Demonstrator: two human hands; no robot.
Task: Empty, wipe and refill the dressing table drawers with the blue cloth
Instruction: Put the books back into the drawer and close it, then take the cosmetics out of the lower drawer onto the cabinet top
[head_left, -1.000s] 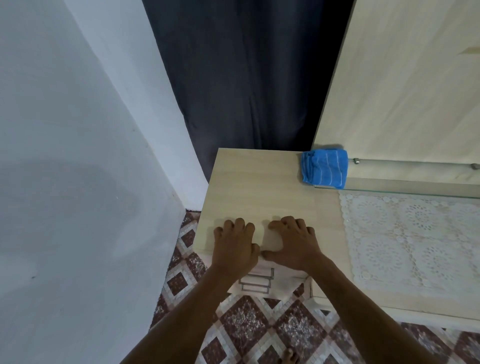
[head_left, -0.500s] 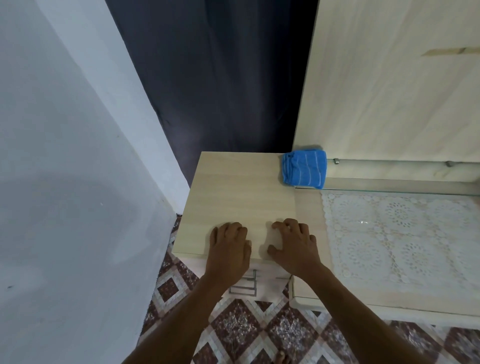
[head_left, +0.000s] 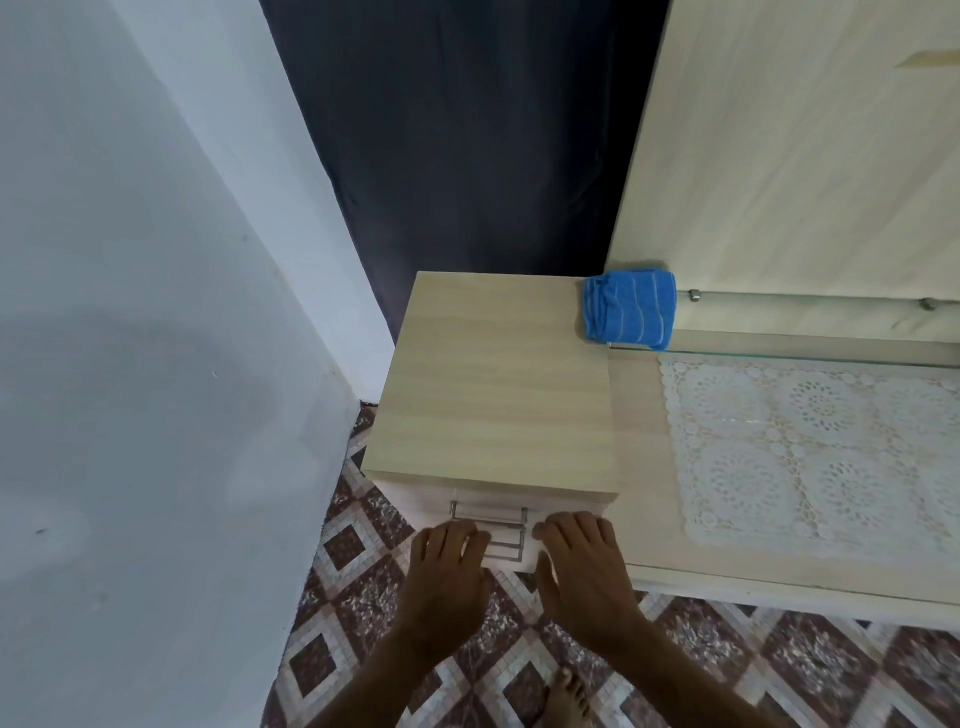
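A light wood drawer unit (head_left: 493, 384) of the dressing table stands in front of me. Its white drawer fronts (head_left: 488, 506) with metal bar handles (head_left: 488, 514) face me and look closed. My left hand (head_left: 447, 577) and my right hand (head_left: 584, 571) hover side by side in front of the drawers, palms down, fingers spread and straight, holding nothing. Their fingertips reach the drawer fronts on either side of the handles. The folded blue cloth (head_left: 629, 307) with white stripes lies at the back right corner of the unit's top.
A lower table top (head_left: 641, 467) with a white lace mat (head_left: 810, 457) under glass extends right. A pale wooden panel (head_left: 789, 156) rises behind it, a dark curtain (head_left: 467, 145) behind the unit, a white wall (head_left: 130, 364) on the left. Patterned floor tiles (head_left: 363, 613) and my bare toes (head_left: 569, 699) lie below.
Both hands have slid off the unit's top and come down in front of the drawer fronts. The view has tilted, showing the handles. The blue cloth has stayed put.
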